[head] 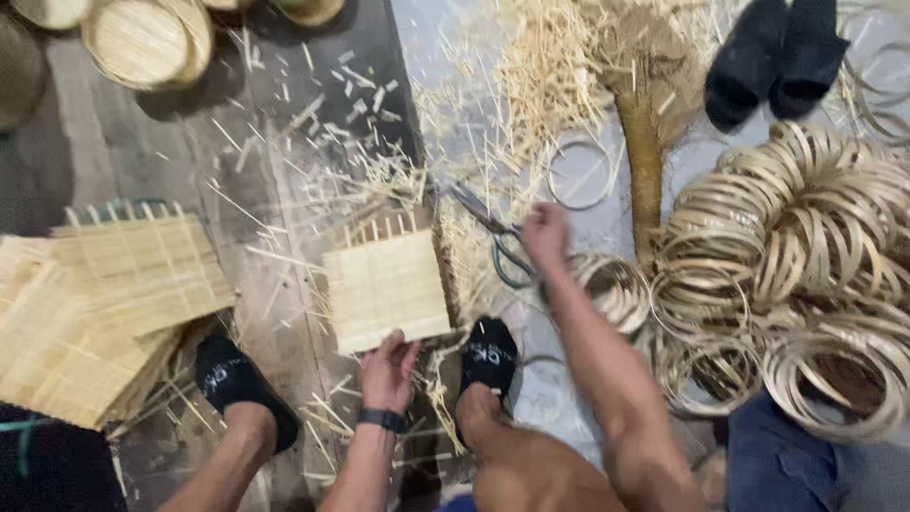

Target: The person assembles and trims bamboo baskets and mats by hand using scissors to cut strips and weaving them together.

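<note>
On the floor, left hand (387,368) grips the mat (386,288) edge — right hand (544,234) closes on scissors (495,237)

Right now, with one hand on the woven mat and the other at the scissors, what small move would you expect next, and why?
Probably lifting the scissors over to the woven bamboo mat. The right hand rests at their handles on the floor, while the left hand pins the mat's near edge. Loose strip ends stick out along the mat's far edge, uncut.
</note>
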